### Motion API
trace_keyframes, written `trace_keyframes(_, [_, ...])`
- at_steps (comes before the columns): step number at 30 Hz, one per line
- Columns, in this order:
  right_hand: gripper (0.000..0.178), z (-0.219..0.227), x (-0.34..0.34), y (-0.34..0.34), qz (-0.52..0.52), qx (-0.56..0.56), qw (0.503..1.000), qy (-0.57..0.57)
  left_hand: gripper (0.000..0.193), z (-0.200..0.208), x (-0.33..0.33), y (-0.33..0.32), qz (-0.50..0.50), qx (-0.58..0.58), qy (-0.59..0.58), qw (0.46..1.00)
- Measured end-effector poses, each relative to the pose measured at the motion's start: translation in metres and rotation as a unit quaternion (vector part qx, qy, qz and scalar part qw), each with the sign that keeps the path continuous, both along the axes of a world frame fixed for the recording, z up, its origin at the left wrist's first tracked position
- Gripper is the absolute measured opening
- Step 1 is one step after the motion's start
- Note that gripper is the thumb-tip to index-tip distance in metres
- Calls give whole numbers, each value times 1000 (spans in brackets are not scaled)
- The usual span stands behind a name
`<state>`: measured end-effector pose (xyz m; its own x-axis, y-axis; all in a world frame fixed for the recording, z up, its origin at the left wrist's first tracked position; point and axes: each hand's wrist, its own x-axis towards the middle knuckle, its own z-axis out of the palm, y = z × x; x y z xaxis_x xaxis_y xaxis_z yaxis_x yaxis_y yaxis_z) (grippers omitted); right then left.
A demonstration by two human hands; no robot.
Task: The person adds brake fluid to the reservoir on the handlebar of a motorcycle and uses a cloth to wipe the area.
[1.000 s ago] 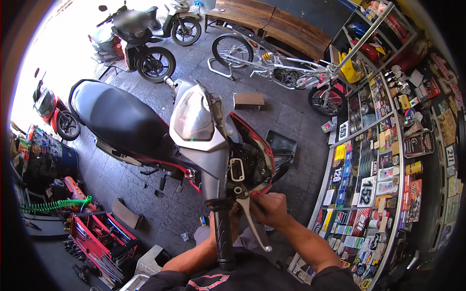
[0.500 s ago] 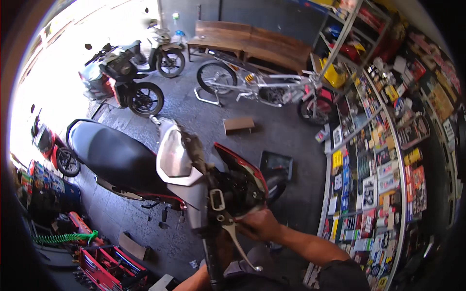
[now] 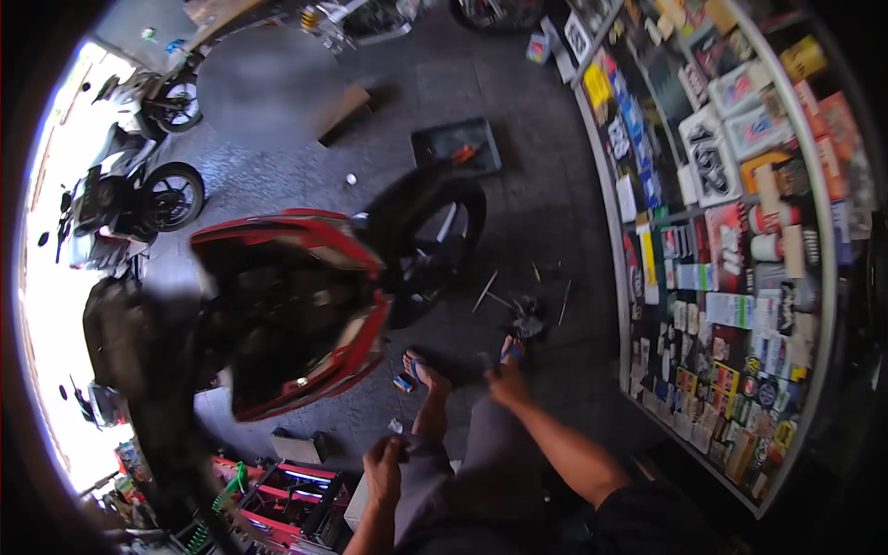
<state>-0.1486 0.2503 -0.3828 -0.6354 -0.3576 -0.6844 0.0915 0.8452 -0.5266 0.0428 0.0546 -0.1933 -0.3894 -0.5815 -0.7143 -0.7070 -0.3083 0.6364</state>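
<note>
Head view: the left hand is near the left knee, its fingers curled in; a dark patch shows at their tips, and I cannot tell whether it grips anything. The right hand points its bunched fingers forward and down near the right foot; blur hides whether they close on something.

Both hands are apart from the motorbike, which stands ahead of the left hand and to its left, its front wheel farther ahead, between the 2 hands. Beyond the right hand, a small heap of tools lies on the floor, with 1 thin rod to its right. Well ahead is a black tray. A red toolbox sits left of the left hand; a display case stands well right of the right hand.
</note>
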Motion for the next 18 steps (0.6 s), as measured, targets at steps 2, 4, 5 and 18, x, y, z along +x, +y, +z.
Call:
trace_keyframes(2, [51, -106, -11, 53, -102, 57, 992, 38, 32, -42, 14, 41, -4, 53, -58, 997])
trace_keyframes(4, [54, -196, -39, 79, -208, 130, 967, -73, 32, -108, 58, 81, -72, 47, -93, 992])
trace_keyframes(5, [52, -241, -54, 82, -172, 140, 974, -52, 43, -104, 36, 99, -107, 75, -125, 983])
trace_keyframes(18, [63, -441, -102, 119, -175, 276, 942, 73, 38, -201, -43, 152, -10, 91, -327, 941])
